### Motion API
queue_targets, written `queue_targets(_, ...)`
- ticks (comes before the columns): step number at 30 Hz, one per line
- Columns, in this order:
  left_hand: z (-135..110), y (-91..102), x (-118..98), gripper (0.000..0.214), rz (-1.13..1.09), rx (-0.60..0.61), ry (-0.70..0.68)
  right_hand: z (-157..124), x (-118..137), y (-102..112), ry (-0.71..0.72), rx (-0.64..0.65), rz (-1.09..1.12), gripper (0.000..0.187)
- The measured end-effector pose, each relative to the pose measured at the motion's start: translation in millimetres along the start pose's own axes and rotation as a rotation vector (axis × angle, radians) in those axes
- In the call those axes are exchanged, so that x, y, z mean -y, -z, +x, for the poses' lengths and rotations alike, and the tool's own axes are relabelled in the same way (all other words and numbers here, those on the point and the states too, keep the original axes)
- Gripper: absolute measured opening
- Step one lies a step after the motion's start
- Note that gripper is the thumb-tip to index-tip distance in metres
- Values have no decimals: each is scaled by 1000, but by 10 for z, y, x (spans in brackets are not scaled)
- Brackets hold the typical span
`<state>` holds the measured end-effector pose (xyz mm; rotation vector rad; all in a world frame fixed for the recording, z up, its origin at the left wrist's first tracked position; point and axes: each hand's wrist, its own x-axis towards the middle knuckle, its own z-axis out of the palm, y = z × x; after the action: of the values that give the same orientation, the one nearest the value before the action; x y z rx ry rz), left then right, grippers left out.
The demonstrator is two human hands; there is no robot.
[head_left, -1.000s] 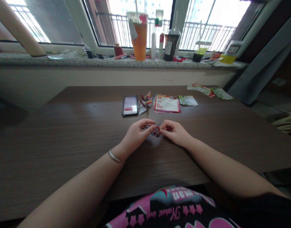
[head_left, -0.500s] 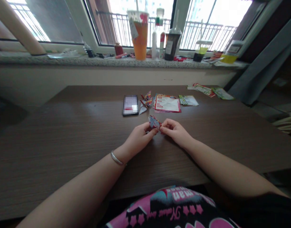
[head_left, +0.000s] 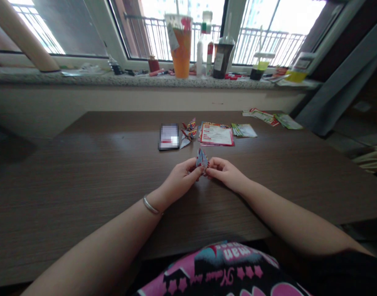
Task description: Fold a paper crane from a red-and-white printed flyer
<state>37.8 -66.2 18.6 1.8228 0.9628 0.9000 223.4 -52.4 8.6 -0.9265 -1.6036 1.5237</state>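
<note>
A small piece of folded paper (head_left: pixel 202 158), grey-blue with red and yellow print, stands pointed end up between my hands. My left hand (head_left: pixel 188 171) pinches it from the left, thumb in front. On the other side, my right hand (head_left: pixel 222 170) is closed on its lower right edge with thumb and fingertips. Just beyond lie patterned folded paper pieces (head_left: pixel 189 132) in red, yellow and white. To their right is a stack of printed sheets (head_left: pixel 217 134) with red borders.
A phone-like device with a blurred screen (head_left: pixel 169 137) lies left of the folded pieces. Green-and-white leaflets (head_left: pixel 244 130) and more printed papers (head_left: pixel 264 116) lie at the back right. Drink cups, including a tall orange one (head_left: pixel 181 49), stand on the windowsill (head_left: pixel 129 81).
The folded paper has turned more upright, its tip shifting slightly right. My right hand has moved down a little along its edge; the things on the table have stayed put.
</note>
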Motion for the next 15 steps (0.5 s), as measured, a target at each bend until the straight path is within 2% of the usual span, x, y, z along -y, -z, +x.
queue_targets(6, 23, -21, 8, 25, -124, 40, 20, -13, -1, 20, 38, 7, -10, 30)
queue_targets(11, 31, -14, 16, 21, 35, -9, 50, -28, 14, 19, 52, -4, -110, 29)
queue_targets(15, 18, 1, 14, 26, 129, -34, 18, -39, 13, 21, 38, -34, -235, 30)
